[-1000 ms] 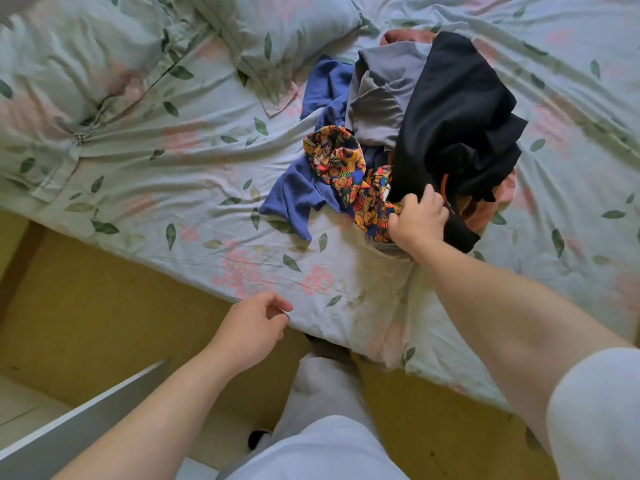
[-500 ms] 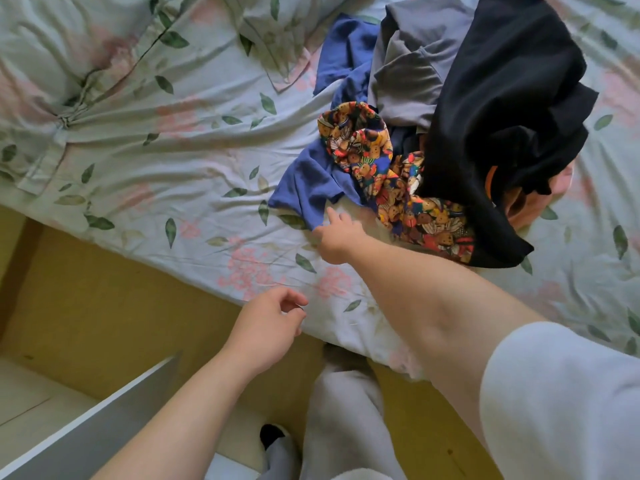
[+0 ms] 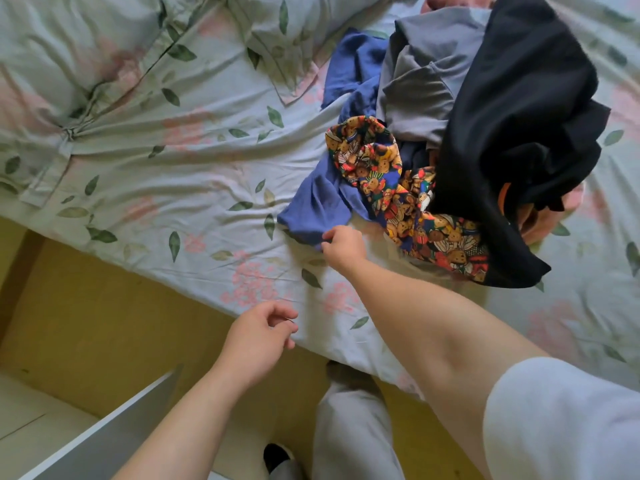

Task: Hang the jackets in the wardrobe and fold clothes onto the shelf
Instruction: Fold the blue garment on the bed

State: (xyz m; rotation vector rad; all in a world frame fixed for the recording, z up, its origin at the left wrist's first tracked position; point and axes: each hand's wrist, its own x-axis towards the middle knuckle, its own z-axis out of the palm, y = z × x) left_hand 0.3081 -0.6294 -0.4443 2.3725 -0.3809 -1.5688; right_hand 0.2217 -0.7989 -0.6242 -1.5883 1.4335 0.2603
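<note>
Pinching the near corner of the blue garment (image 3: 318, 202), our right hand (image 3: 343, 245) has its fingers curled on the cloth, close to the edge of the bed. One second ago this hand was further right, in the printed cloth (image 3: 381, 174) beside the black garment (image 3: 519, 116). Half a second ago it lay with straighter fingers at the blue hem. So we have changed our choice, and the blue piece is now the one we take. It lies crumpled on the sheet (image 3: 173, 150), but its far part goes under the printed cloth and the grey garment (image 3: 422, 81). We judge that a pull toward us must be slow, or the others will come with it. Our left hand (image 3: 259, 336) hovers as before over the bed edge, fingers loosely curled, holding nothing. No piece in view is folded yet.
</note>
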